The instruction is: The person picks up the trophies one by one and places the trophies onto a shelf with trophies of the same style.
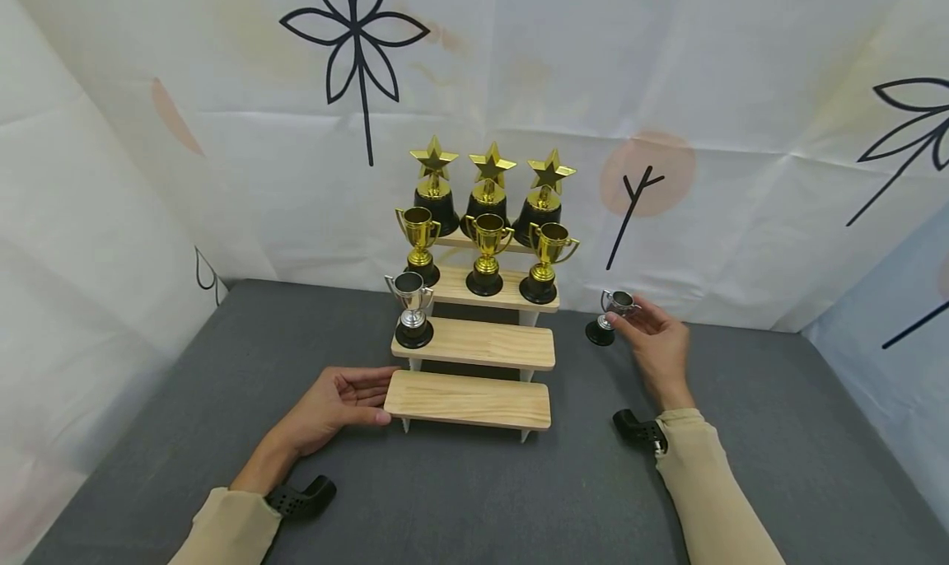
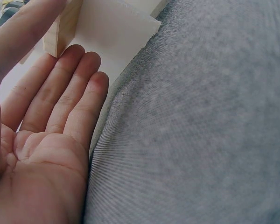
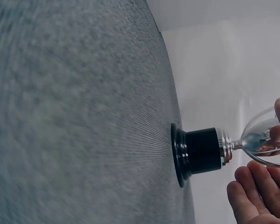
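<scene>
A stepped wooden display stand (image 1: pixel 467 400) has four light boards on white supports. My left hand (image 1: pixel 334 408) lies beside the left end of its lowest board, fingers nearly straight and fingertips right at the board's end (image 2: pixel 63 35). To the right of the stand, my right hand (image 1: pixel 656 343) holds a small silver trophy cup (image 1: pixel 600 333) by its bowl between thumb and fingers. In the right wrist view the cup's black base (image 3: pixel 200 150) is close to the grey tabletop. Another silver trophy cup (image 1: pixel 413 319) stands at the left end of the second board from the bottom.
Three gold trophy cups (image 1: pixel 486 256) stand along the third board. Three gold star trophies (image 1: pixel 489 188) with black bases fill the top board. Behind the grey table (image 1: pixel 474 499) hangs a white cloth (image 1: pixel 726 244) with printed flowers, near the top of the stand.
</scene>
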Demonstrator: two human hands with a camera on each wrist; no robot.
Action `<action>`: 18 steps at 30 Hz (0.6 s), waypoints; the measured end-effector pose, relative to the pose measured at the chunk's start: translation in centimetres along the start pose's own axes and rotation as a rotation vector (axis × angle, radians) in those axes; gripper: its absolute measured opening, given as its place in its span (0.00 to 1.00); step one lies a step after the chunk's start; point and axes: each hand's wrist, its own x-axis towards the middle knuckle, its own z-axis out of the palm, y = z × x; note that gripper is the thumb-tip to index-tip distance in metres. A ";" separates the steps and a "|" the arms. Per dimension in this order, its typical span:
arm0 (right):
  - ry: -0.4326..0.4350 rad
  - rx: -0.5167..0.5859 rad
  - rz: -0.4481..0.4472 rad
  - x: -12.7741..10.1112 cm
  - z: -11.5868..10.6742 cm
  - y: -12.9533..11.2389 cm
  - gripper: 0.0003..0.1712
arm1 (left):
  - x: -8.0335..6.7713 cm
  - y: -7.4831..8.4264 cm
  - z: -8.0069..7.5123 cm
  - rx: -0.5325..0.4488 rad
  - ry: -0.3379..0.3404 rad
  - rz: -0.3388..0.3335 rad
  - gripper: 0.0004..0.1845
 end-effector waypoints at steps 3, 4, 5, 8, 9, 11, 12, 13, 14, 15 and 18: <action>-0.002 0.016 -0.014 -0.1 0.2 0.2 0.29 | 0.0 0.0 0.0 -0.003 0.001 -0.001 0.40; 0.000 0.021 -0.018 -0.1 0.2 0.3 0.27 | 0.0 0.0 0.0 -0.002 0.002 -0.001 0.40; 0.001 0.025 -0.022 -0.1 0.3 0.4 0.27 | 0.0 0.0 0.0 -0.002 0.002 -0.001 0.40; 0.002 0.039 -0.031 0.0 0.5 0.5 0.22 | 0.0 0.1 0.0 0.001 0.005 -0.004 0.41; 0.002 0.042 -0.035 0.0 0.6 0.6 0.21 | 0.0 0.1 0.0 0.001 0.005 -0.006 0.41; -0.001 0.056 -0.042 0.0 0.7 0.6 0.18 | 0.0 0.1 0.0 0.000 0.006 -0.011 0.41; -0.002 0.061 -0.046 0.0 0.7 0.7 0.17 | 0.0 0.1 0.0 0.000 0.006 -0.012 0.41; -0.002 0.066 -0.049 -0.1 0.8 0.7 0.17 | 0.0 0.2 0.0 0.000 0.006 -0.013 0.41; 0.000 0.066 -0.049 -0.1 0.8 0.7 0.17 | 0.0 0.2 0.0 -0.001 0.006 -0.014 0.41; 0.002 0.070 -0.050 -0.1 0.9 0.7 0.17 | 0.0 0.1 0.0 -0.002 0.006 -0.014 0.41; 0.008 0.071 -0.048 -0.2 0.9 0.7 0.17 | 0.0 0.1 0.0 0.001 0.002 -0.009 0.41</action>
